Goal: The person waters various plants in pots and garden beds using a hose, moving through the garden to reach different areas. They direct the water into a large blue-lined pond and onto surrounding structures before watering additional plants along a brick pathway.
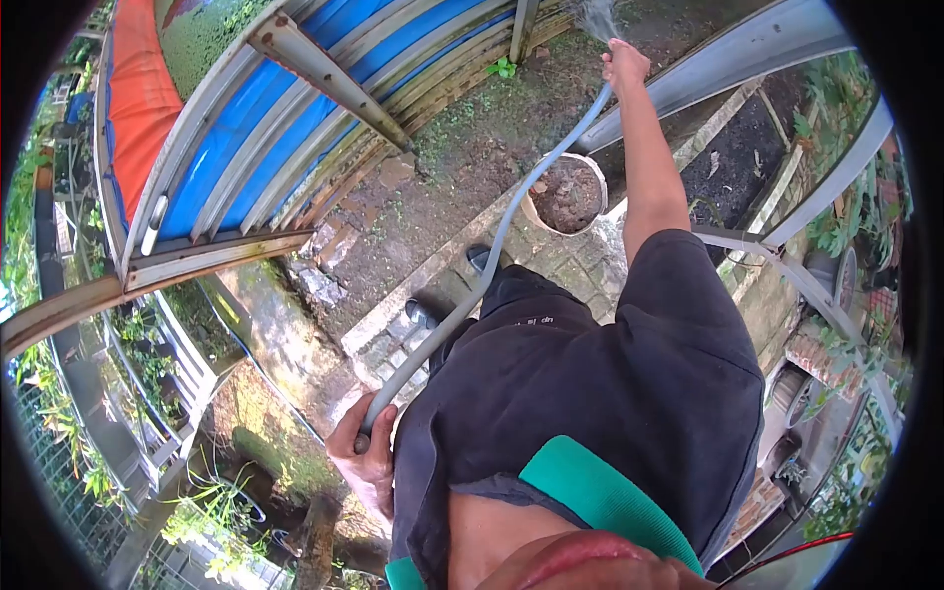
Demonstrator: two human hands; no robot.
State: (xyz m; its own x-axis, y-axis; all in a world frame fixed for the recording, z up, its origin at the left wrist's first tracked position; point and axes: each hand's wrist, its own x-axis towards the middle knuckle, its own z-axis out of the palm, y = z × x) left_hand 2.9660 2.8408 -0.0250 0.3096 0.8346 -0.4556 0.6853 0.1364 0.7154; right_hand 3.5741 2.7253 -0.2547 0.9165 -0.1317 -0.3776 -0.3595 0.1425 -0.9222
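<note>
A grey-blue hose (500, 228) runs in a curve across the front of the body, from the lower left up to the top right. My left hand (365, 447) is closed around its lower part, beside the dark shirt. At the end of my outstretched right arm, my right hand (626, 67) grips the hose's upper end. Water (596, 18) sprays out just beyond the fingers. Below that forearm, a round pot (568, 195) filled with soil stands next to the paved strip.
On the left, a metal frame (329, 84) with blue panels (236, 133) and an orange sheet (141, 113) rises beside the bare soil (442, 187). Grey metal rails (777, 44) and a dark soil bed (730, 172) are at the right. My shoes rest near the paving (388, 349).
</note>
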